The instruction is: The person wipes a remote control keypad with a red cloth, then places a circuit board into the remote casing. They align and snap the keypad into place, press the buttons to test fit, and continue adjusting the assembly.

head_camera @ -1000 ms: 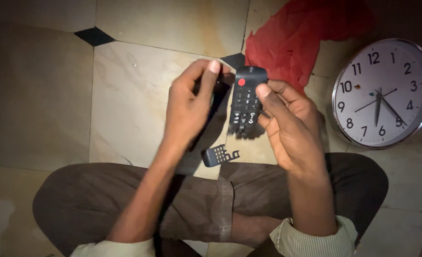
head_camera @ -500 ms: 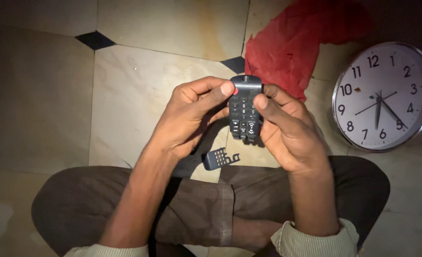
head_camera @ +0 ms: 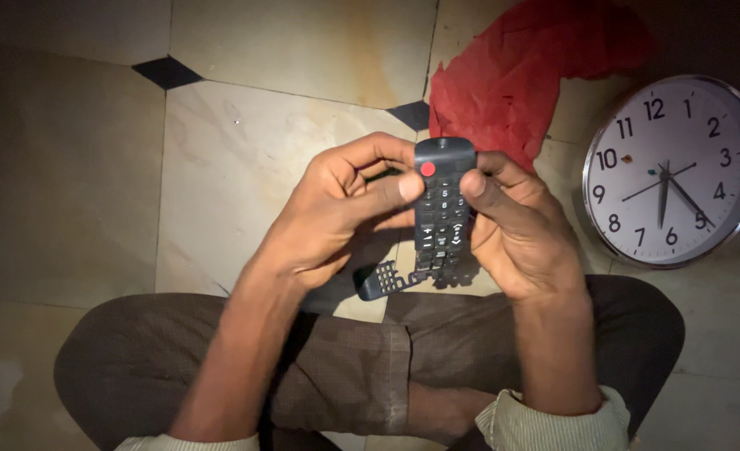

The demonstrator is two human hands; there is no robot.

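Note:
Both hands hold a black remote control point(head_camera: 443, 209) upright over my crossed legs. It has a red button at the top and rows of small keys. My left hand point(head_camera: 337, 213) grips its left side with the thumb on the key face. My right hand point(head_camera: 516, 225) wraps its right side, thumb pressed on the upper keys. Just below the remote, a black perforated cover piece point(head_camera: 384, 280) lies on the floor by my knee.
A round white wall clock point(head_camera: 679, 171) with a silver rim lies on the tiled floor at the right. A crumpled red cloth point(head_camera: 520, 75) lies beyond the remote. My brown-trousered legs point(head_camera: 345, 367) fill the lower frame.
My left hand moved from the remote's top edge to grip its left side, thumb across the keys. My right thumb has come onto the key face. The remote stays upright.

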